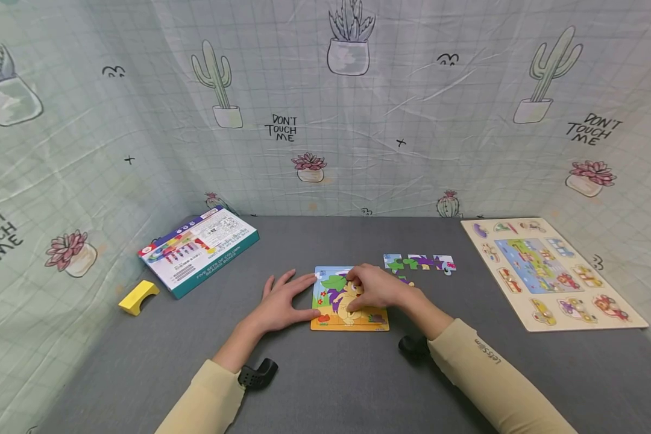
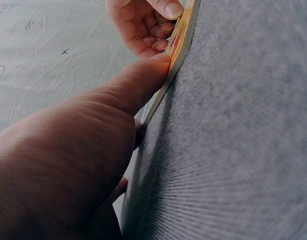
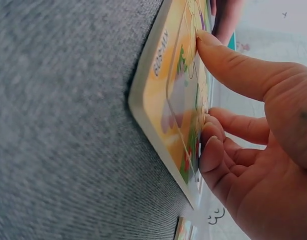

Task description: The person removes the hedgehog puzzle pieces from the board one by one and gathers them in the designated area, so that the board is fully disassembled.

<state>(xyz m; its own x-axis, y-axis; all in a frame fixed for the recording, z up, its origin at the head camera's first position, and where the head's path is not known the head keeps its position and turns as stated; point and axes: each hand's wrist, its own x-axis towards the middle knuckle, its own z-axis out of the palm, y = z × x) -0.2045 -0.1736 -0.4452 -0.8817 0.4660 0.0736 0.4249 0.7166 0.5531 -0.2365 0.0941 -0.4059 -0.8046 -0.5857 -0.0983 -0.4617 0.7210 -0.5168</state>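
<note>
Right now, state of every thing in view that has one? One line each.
Jigsaw puzzle tray: flat on the grey table, partly filled.
Left hand: open, fingers straight, thumb braced against the tray's left edge.
Right hand: fingers curled, pressing a piece into the tray.
Loose puzzle pieces: joined in a row behind the tray.
Peg puzzle board: flat, pieces seated.
Box: closed, lying flat.
Yellow block: lying untouched.
</note>
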